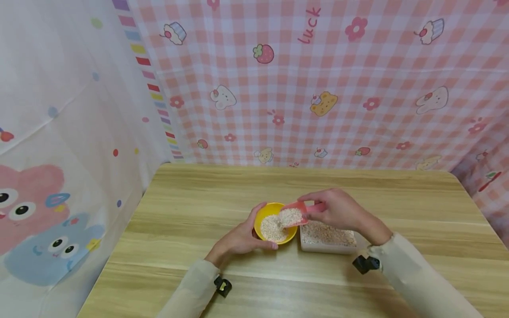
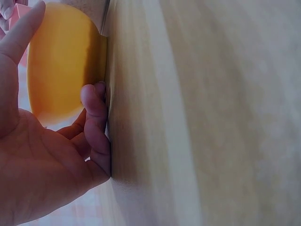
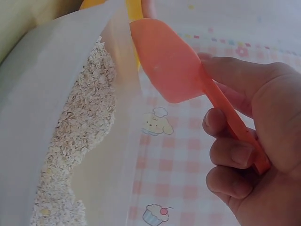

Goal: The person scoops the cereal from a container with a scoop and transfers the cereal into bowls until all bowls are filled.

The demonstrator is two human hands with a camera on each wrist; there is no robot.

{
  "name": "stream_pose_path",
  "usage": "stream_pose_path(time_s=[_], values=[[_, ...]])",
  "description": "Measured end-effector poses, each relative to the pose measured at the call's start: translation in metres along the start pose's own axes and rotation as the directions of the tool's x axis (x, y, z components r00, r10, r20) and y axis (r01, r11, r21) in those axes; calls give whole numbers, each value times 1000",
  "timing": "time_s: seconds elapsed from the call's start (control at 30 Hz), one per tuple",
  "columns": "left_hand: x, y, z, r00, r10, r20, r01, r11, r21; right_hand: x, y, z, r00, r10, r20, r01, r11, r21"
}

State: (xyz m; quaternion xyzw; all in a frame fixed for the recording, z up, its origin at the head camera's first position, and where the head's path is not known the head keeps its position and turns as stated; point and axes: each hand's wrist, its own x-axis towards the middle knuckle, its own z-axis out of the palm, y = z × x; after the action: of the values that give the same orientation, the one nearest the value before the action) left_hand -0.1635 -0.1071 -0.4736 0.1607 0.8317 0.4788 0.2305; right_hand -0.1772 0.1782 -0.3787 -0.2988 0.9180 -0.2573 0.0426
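A yellow bowl (image 1: 265, 211) with pale oat flakes (image 1: 272, 230) in it stands on the wooden table. My left hand (image 1: 240, 237) holds it from the left, thumb along the near side and the other fingers around the far side and base. In the right hand (image 1: 343, 210) is the handle of a coral-red scoop (image 3: 171, 66), gripped with curled fingers. The scoop's front edge overlaps the bowl's right rim in the head view, and oats (image 1: 291, 216) lie in it. Right below that hand is a translucent box (image 1: 328, 249) of oats.
The box stands close to the bowl's right side; its oats (image 3: 89, 99) slope down inside. The wooden table (image 1: 222, 185) reaches back to a pink checked cloth (image 1: 246, 128). A white printed cloth (image 1: 99, 132) hangs on the left. A black wrist device (image 1: 366, 264) sits at each sleeve.
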Motion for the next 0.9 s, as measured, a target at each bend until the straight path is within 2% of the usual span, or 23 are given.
stream_pose_path(time_s=[0.4,0.7,0.9], values=[[0,1,0,1000,-4,0,4,1000,-9,0,-10,-1,997,-73,-28,68,986,-152],[0,-1,1,1000,-6,-2,6,1000,-22,-1,-20,2,985,-161,-58,138,945,-295],[0,0,1,1000,-8,-6,8,1000,-16,-2,-23,1,978,-194,-79,157,930,-332]])
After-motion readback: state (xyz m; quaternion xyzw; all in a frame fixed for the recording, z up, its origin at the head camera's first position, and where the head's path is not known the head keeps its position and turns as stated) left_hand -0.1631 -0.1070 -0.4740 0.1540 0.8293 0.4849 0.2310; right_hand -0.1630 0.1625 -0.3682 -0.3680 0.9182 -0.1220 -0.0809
